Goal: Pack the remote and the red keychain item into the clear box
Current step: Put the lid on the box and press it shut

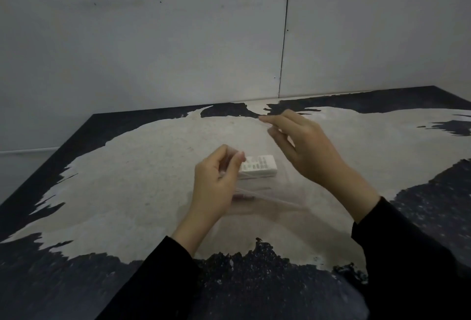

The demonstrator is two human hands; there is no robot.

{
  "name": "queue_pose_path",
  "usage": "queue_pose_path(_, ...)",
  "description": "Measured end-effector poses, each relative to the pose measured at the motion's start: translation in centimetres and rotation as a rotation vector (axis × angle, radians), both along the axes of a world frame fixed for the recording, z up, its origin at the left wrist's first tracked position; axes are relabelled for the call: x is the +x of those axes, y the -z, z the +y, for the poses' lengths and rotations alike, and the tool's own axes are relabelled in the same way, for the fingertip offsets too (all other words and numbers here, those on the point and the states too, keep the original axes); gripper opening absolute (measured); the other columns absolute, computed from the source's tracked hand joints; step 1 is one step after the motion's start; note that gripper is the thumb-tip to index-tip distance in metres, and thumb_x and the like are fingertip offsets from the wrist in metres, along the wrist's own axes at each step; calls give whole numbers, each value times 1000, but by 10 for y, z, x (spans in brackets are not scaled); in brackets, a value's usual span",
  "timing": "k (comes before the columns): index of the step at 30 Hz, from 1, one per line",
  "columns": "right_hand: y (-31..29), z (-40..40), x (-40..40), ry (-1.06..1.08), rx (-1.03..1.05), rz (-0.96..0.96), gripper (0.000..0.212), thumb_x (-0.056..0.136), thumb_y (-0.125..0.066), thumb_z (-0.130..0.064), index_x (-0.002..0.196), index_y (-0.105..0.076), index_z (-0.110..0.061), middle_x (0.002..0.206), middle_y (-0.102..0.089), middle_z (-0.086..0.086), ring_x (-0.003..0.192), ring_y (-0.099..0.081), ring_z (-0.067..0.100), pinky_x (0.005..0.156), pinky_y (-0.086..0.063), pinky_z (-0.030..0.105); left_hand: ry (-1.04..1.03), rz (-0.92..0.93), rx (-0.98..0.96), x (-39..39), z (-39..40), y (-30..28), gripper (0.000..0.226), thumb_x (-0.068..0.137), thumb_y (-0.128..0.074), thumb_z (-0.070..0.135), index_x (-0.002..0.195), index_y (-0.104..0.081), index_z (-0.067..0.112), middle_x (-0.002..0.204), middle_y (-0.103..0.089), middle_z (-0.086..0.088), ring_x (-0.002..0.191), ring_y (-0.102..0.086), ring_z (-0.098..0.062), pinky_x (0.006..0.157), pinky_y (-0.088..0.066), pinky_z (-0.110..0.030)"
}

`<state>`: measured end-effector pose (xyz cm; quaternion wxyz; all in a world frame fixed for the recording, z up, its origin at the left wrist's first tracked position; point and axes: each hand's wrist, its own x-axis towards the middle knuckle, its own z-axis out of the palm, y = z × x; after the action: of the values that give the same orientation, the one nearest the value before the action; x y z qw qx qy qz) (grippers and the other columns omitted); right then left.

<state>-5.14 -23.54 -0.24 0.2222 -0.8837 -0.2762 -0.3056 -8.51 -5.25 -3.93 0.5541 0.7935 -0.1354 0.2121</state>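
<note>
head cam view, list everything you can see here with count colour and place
remote: one, white, middle of the table, apparently inside the clear box
clear box: one, transparent and hard to make out, around the remote
reddish bit: one, faint, near edge of the box by the left hand, too blurred to identify
table: one, dark with worn pale patches
wall: pale grey panels behind
left hand: fingers curled at the box's left side, black sleeve
right hand: open, raised above the box, black sleeve

Two bare hands, left grip [216, 182], right grip [305, 146], long black sleeves [407, 256]
</note>
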Motion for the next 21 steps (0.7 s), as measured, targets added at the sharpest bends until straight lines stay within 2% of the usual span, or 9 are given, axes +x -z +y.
queue_pose_path(3, 14, -16, 11, 71, 84, 184, 28, 92, -53, -25, 118, -59, -20, 88, -62, 0, 73, -57, 16, 71, -49, 32, -80, 80, -95, 7, 10, 3, 28, 94, -46, 24, 76, -57, 7, 61, -46, -5, 58, -41, -16, 56, -37, -25)
queue_pose_path(6, 24, -28, 21, 160, 259, 361, 23, 88, -60, -25, 110, -64, -20, 82, -64, -1, 69, -57, 13, 64, -44, 19, -193, 120, -71, 13, 15, 8, 23, 96, -42, 26, 85, -59, 14, 75, -55, 1, 70, -50, -12, 64, -40, -14)
queue_pose_path(8, 30, -30, 25, 190, 422, 473, 21, 86, -62, -22, 107, -66, -21, 80, -63, -3, 67, -56, 11, 67, -46, 18, -259, 158, -20, 17, 16, 15, 26, 96, -39, 32, 102, -60, 18, 99, -59, 3, 95, -54, -13, 83, -43, -24)
queue_pose_path(10, 37, -28, 29, 201, 527, 523, 18, 86, -62, -18, 103, -67, -19, 78, -62, -5, 66, -56, 12, 71, -49, 25, -254, 228, 3, 20, 16, 24, 34, 96, -36, 35, 119, -57, 22, 118, -53, 5, 116, -48, -14, 101, -39, -36)
queue_pose_path(13, 47, -23, 32, 277, 510, 500, 19, 88, -60, -16, 104, -70, -13, 85, -67, 5, 70, -55, 14, 59, -41, 9, -201, 345, -66, 19, 12, 27, 42, 97, -34, 33, 136, -44, 22, 138, -46, 2, 127, -42, -13, 111, -33, -41)
queue_pose_path(14, 50, -22, 32, 291, 508, 507, 19, 88, -59, -15, 104, -70, -12, 90, -70, 9, 72, -55, 15, 56, -40, 11, -197, 363, -82, 19, 11, 27, 44, 97, -34, 32, 139, -40, 21, 142, -43, 2, 128, -40, -12, 113, -32, -41)
queue_pose_path(18, 55, -21, 33, 318, 474, 573, 22, 90, -56, -16, 107, -69, -14, 104, -70, 8, 76, -54, 15, 64, -38, 16, -169, 449, -120, 17, 10, 26, 50, 97, -35, 31, 145, -28, 19, 154, -29, 2, 139, -29, -12, 117, -22, -37)
queue_pose_path(21, 54, -20, 33, 319, 432, 569, 22, 91, -55, -15, 108, -69, -13, 106, -70, 7, 76, -55, 14, 69, -40, 15, -154, 504, -119, 16, 10, 24, 53, 97, -35, 35, 147, -24, 20, 156, -25, 3, 141, -26, -15, 116, -22, -36)
